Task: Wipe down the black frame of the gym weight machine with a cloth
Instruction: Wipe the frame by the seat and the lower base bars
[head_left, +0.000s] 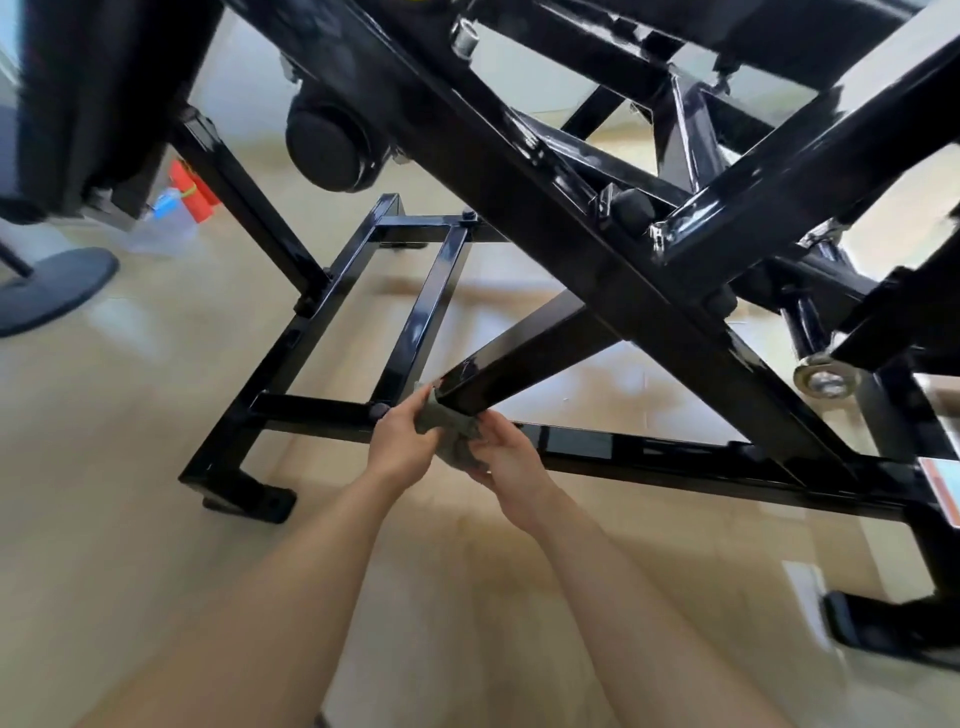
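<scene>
Just below centre, toward six o'clock, my left grip (402, 441) and right grip (506, 460) both pinch the grey-green cloth (448, 427), pressed round the lower end of a slanted tube of the black frame (524, 358). At ten o'clock a clear bottle (165, 221) sits on the floor (130, 441); I cannot tell its contents.

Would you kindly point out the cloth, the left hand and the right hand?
cloth (449, 431): head view, on its bunched middle.
left hand (401, 441): head view, on the back of the hand.
right hand (511, 458): head view, on the back of the hand.
</scene>
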